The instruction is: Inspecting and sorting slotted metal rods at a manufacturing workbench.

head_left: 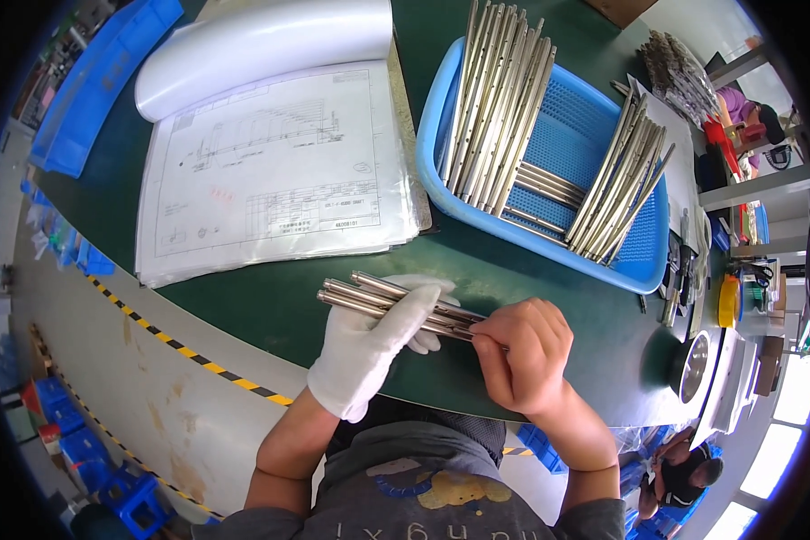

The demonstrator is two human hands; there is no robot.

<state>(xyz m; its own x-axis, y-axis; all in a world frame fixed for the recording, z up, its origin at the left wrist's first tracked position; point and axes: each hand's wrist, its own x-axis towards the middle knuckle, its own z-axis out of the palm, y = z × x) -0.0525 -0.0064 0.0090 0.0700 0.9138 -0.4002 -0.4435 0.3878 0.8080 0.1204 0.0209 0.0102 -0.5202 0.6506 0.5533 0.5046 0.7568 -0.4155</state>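
Observation:
My left hand (355,355), in a white glove, is wrapped round a small bundle of shiny metal rods (349,300) above the table's near edge. The rods lie nearly level, their left ends sticking out past the glove. My bare right hand (529,349) is closed at the bundle's right end, fingers bent and thumb pressed in; its fingers hide the rod tips there. Beyond my hands stands a light blue plastic basket (428,171). Inside it are a large left pile of metal rods with small holes (499,108), a smaller right pile (616,184), and several rods lying crosswise.
A thick stack of technical drawings (270,171) in clear sleeves lies on the green table (252,310), left of the basket. A blue bin (99,90) stands far left. At right are a metal bowl (690,367), tools and wrapped rods (679,76). Other people sit farther right.

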